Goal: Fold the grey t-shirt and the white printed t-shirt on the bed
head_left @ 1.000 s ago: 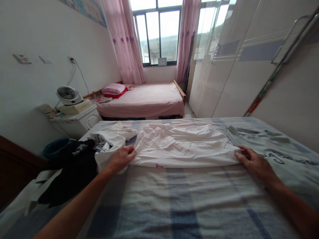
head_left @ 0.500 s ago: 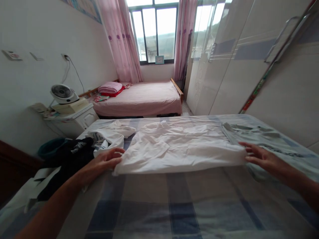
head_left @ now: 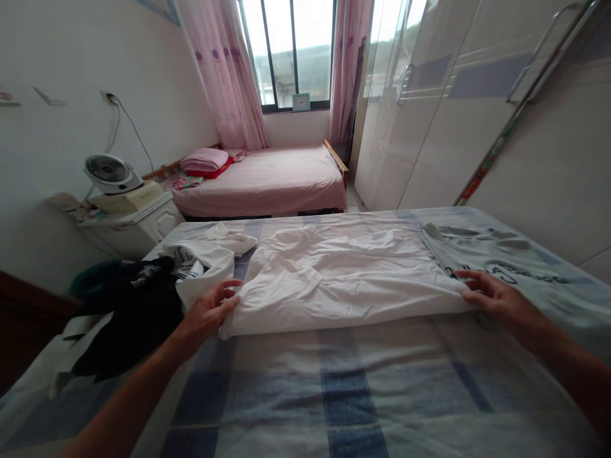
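A white shirt (head_left: 324,280) lies wrinkled and folded over across the bed, its near edge running between my two hands. At the left end, my left hand (head_left: 212,312) pinches the cloth's corner between thumb and fingers. My right hand (head_left: 491,299) grips the opposite end the same way, some fingertips hidden by the fabric. Just beyond the right hand is a grey-green shirt (head_left: 510,264) with dark lettering, spread flat. Beside my left hand rest a crumpled white garment (head_left: 210,254) and black clothing (head_left: 128,337).
The blue-and-white checked bedsheet (head_left: 281,394) stretches below the shirt. Past the bed stands a second bed with a pink sheet (head_left: 281,178), under a window. A small fan (head_left: 109,172) sits on a cabinet (head_left: 157,222) at left. Tall white wardrobe doors (head_left: 443,108) line the right side.
The view has tilted down and turned slightly right. Both hands keep hold of the shirt's ends; its near edge looks flatter on the bed, and the grey-green shirt's lettering shows more.
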Tool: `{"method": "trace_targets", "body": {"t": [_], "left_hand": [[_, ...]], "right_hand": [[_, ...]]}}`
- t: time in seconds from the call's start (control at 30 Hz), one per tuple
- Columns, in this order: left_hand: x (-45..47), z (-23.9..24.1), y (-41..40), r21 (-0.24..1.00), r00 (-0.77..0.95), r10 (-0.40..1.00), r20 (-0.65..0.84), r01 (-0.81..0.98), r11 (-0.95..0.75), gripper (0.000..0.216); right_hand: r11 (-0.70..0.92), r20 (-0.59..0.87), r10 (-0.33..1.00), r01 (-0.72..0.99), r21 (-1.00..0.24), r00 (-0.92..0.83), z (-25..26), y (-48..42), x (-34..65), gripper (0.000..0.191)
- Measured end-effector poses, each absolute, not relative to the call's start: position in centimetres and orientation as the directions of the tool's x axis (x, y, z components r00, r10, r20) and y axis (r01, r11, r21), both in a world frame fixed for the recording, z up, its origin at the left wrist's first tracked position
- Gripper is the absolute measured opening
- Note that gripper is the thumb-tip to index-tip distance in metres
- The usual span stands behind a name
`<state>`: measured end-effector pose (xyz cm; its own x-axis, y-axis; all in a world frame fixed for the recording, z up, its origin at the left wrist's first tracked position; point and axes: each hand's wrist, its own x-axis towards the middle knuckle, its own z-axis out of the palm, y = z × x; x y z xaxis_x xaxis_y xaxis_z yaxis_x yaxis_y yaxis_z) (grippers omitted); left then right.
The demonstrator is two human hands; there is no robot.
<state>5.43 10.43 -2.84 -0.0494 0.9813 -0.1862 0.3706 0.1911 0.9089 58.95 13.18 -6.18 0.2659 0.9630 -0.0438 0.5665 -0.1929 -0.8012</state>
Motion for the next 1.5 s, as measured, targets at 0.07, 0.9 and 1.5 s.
{"method": "trace_targets", "body": {"t": [0.07, 0.9, 1.5], "left_hand": [[5.4, -3.8, 10.6, 0.883, -0.010, 0.972, -0.236, 0.416, 0.219, 0.071], [9.6, -5.5, 13.5, 0.219, 0.490, 0.841, 0.232, 0.816, -0.536, 0.043], [9.4, -4.4, 31.9, 0.158, 0.049, 0.994, 0.094, 0.985, -0.064, 0.037]], "right_hand": [[-0.237, -0.083, 0.960, 0.614, -0.753, 0.269, -6.6, 13.1, 58.7, 0.061], [0.138, 0.133, 0.986, 0.933, -0.333, -0.098, -6.1, 15.3, 56.7, 0.029], [0.202, 0.153, 0.969, 0.978, -0.050, -0.193, -5.7, 31.9, 54.2, 0.026]]}}
